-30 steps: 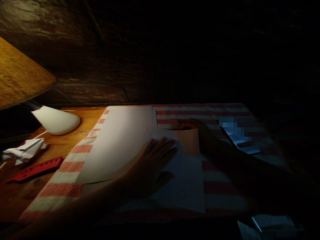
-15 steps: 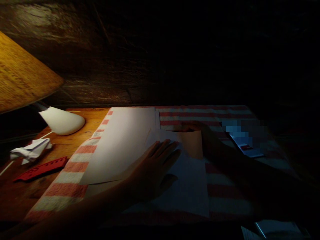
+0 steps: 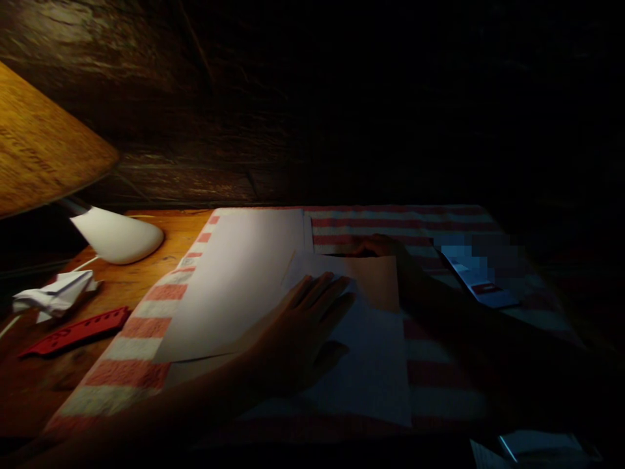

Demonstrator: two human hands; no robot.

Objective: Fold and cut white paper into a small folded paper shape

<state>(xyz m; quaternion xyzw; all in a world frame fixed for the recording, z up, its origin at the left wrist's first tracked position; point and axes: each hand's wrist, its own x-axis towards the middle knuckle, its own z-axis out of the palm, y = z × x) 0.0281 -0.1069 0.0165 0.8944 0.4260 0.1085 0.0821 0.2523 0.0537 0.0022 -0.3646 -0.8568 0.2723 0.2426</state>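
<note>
My left hand (image 3: 310,326) lies flat with fingers stretched out on a sheet of white paper (image 3: 371,378). At that sheet's far edge is my right hand (image 3: 383,246), its fingers bent and pointing left. Deep shadow and the raised paper edge hide its fingertips, so what they hold cannot be made out. A brownish patch of light or shadow (image 3: 375,283) shows on the sheet's upper right. Under and beyond the left hand lies another large white sheet (image 3: 244,267), partly covered by the nearer one.
A striped cloth (image 3: 146,329) covers much of the wooden table (image 3: 183,225). To the left stand a lamp (image 3: 120,238), a crumpled paper (image 3: 56,293) and a red flat ruler-like piece (image 3: 78,331). A bluish flat object (image 3: 488,290) lies at right, partly blurred out.
Both hands stay in nearly the same place on the paper. The view has shifted slightly, with the lamp and the red piece a little further left.
</note>
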